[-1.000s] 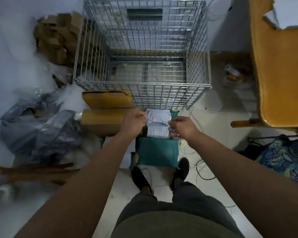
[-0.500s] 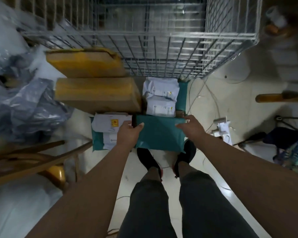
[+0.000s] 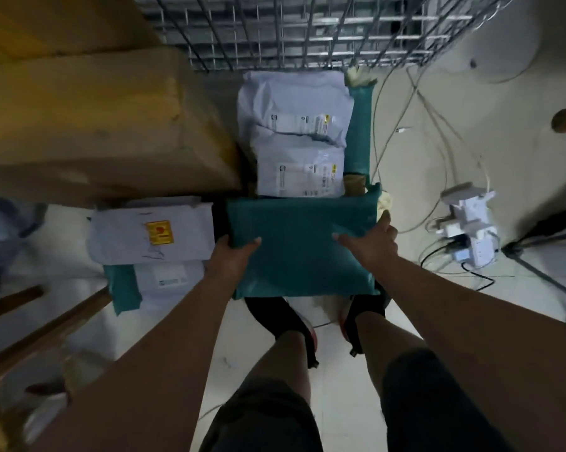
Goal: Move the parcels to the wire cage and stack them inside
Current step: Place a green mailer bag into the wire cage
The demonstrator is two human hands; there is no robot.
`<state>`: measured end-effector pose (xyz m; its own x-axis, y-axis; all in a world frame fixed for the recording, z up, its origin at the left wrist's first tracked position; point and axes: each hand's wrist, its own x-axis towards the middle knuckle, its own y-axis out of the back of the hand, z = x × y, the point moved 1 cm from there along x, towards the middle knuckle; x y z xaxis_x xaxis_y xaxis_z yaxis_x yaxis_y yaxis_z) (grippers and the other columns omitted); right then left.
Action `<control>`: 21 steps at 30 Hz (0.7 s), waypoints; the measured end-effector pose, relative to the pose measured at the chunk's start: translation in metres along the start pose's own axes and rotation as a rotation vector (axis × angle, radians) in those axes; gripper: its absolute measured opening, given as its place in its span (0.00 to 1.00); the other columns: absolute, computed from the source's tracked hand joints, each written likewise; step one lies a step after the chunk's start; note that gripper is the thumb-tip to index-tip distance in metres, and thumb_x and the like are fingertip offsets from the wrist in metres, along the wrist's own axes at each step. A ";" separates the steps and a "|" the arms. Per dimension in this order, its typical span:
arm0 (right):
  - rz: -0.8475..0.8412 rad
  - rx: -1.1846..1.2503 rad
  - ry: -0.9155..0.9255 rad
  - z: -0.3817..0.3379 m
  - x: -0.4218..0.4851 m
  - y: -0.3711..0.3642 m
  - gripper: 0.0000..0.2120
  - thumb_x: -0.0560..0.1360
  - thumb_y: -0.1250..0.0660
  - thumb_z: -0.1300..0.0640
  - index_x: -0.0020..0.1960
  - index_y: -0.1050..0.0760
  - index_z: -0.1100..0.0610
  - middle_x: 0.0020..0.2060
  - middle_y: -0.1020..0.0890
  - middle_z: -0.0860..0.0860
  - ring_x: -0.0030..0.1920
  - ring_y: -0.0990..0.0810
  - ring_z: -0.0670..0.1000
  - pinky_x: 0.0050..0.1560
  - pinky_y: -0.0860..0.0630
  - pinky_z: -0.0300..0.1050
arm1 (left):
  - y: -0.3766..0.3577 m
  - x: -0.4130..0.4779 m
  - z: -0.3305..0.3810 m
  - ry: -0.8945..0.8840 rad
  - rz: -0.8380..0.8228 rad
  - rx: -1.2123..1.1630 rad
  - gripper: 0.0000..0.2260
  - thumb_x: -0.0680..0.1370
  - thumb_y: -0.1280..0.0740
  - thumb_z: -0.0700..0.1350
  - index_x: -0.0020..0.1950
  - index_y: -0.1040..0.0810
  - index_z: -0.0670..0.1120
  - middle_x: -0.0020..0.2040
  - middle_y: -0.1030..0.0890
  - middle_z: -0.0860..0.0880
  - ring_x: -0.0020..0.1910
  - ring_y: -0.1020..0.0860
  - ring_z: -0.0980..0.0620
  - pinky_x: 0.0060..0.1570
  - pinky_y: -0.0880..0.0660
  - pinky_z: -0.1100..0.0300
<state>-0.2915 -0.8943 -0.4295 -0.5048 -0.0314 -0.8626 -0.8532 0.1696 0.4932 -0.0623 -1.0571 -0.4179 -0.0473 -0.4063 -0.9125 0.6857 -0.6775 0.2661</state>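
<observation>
Since the teal parcel (image 3: 301,246) lies crosswise just above the shoes (image 3: 285,324), its long axis runs from one hand to the other. Each hand has an end. The left hand (image 3: 234,256) grips the left edge, thumb on top and fingers curled round the side. The right hand (image 3: 369,246) grips the right edge the same way, with one finger stretched forward along that edge. Both hands sit level, neither nearer the goal than the other. Left of the left hand lies a white parcel (image 3: 151,233) with a yellow sticker, and right of the right hand, apart on the floor, a power strip (image 3: 467,230) with its cables. Straight ahead of both hands, touching the teal parcel's far edge, two more white parcels (image 3: 294,141) lie stacked. Beyond them stands the near wall of the cage (image 3: 307,37), and a box (image 3: 96,125) lies ahead and to the left. The cage is dead ahead, so I judge the carry to be a straight lift forward over the white pair, kept crosswise. How the cage opens cannot be told from here.
</observation>
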 end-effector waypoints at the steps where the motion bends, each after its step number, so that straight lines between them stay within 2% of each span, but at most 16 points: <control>1: -0.006 0.049 -0.001 0.004 0.009 -0.004 0.63 0.67 0.20 0.37 0.85 0.60 0.53 0.80 0.42 0.62 0.79 0.39 0.67 0.77 0.37 0.65 | -0.002 0.007 -0.003 0.006 -0.002 -0.014 0.34 0.77 0.24 0.56 0.78 0.30 0.45 0.71 0.22 0.47 0.64 0.21 0.45 0.64 0.23 0.53; 3: -0.024 0.172 0.002 0.008 0.022 -0.009 0.65 0.62 0.18 0.38 0.84 0.55 0.54 0.77 0.36 0.60 0.77 0.35 0.66 0.75 0.32 0.64 | -0.006 0.019 -0.009 0.011 0.004 -0.039 0.36 0.76 0.23 0.55 0.79 0.31 0.45 0.73 0.23 0.47 0.65 0.22 0.45 0.65 0.24 0.53; 5: -0.057 0.271 0.013 0.011 0.032 -0.012 0.65 0.54 0.17 0.38 0.82 0.45 0.56 0.73 0.28 0.60 0.73 0.28 0.65 0.71 0.27 0.65 | -0.012 0.027 -0.012 0.025 0.001 -0.075 0.36 0.75 0.22 0.54 0.79 0.31 0.45 0.71 0.23 0.48 0.62 0.22 0.48 0.62 0.25 0.56; 8: -0.097 0.330 0.043 0.019 0.043 -0.015 0.59 0.52 0.17 0.38 0.76 0.35 0.58 0.65 0.21 0.59 0.66 0.21 0.63 0.65 0.21 0.64 | -0.022 0.032 -0.015 0.066 -0.031 -0.156 0.34 0.74 0.21 0.54 0.76 0.28 0.46 0.64 0.21 0.52 0.51 0.20 0.55 0.44 0.21 0.64; 10: -0.114 0.366 0.056 0.020 0.043 -0.015 0.57 0.53 0.15 0.39 0.74 0.34 0.58 0.63 0.19 0.58 0.64 0.18 0.61 0.63 0.19 0.63 | -0.028 0.033 -0.019 0.065 -0.067 -0.243 0.31 0.74 0.21 0.52 0.74 0.25 0.46 0.64 0.18 0.52 0.52 0.18 0.57 0.38 0.20 0.67; 13: -0.100 0.354 0.085 0.020 0.035 -0.011 0.54 0.54 0.14 0.41 0.70 0.36 0.59 0.64 0.21 0.54 0.64 0.20 0.59 0.64 0.20 0.62 | -0.034 0.028 -0.022 0.047 -0.048 -0.301 0.29 0.73 0.20 0.52 0.72 0.23 0.48 0.64 0.17 0.51 0.58 0.18 0.52 0.48 0.19 0.62; 15: -0.078 0.329 0.082 0.023 0.027 -0.006 0.48 0.59 0.14 0.44 0.68 0.39 0.54 0.62 0.24 0.52 0.64 0.21 0.58 0.64 0.21 0.63 | -0.034 0.020 -0.021 0.063 -0.050 -0.345 0.29 0.73 0.20 0.52 0.72 0.23 0.48 0.64 0.17 0.51 0.61 0.18 0.48 0.54 0.18 0.56; 17: -0.063 0.292 0.076 0.029 0.018 -0.002 0.47 0.62 0.14 0.44 0.69 0.40 0.54 0.63 0.24 0.53 0.65 0.22 0.59 0.65 0.21 0.64 | -0.032 0.007 -0.020 0.083 -0.059 -0.364 0.29 0.74 0.20 0.52 0.72 0.23 0.48 0.65 0.17 0.50 0.61 0.18 0.47 0.61 0.19 0.50; 19: -0.034 0.264 0.085 0.033 0.004 0.004 0.47 0.64 0.15 0.44 0.71 0.39 0.56 0.65 0.24 0.54 0.66 0.23 0.60 0.65 0.22 0.63 | -0.030 -0.008 -0.019 0.085 -0.068 -0.371 0.26 0.74 0.21 0.52 0.70 0.22 0.50 0.64 0.17 0.50 0.60 0.17 0.47 0.62 0.19 0.47; 21: -0.002 0.261 0.122 0.034 -0.013 0.014 0.47 0.63 0.15 0.42 0.70 0.38 0.56 0.65 0.24 0.53 0.65 0.22 0.59 0.64 0.21 0.63 | -0.028 -0.026 -0.016 0.078 -0.041 -0.374 0.21 0.76 0.22 0.51 0.67 0.22 0.52 0.63 0.17 0.51 0.57 0.17 0.48 0.56 0.18 0.49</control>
<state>-0.2922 -0.8576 -0.4152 -0.5285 -0.1474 -0.8360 -0.7996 0.4171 0.4320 -0.0686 -1.0181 -0.4060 -0.0349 -0.3262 -0.9446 0.9027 -0.4159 0.1102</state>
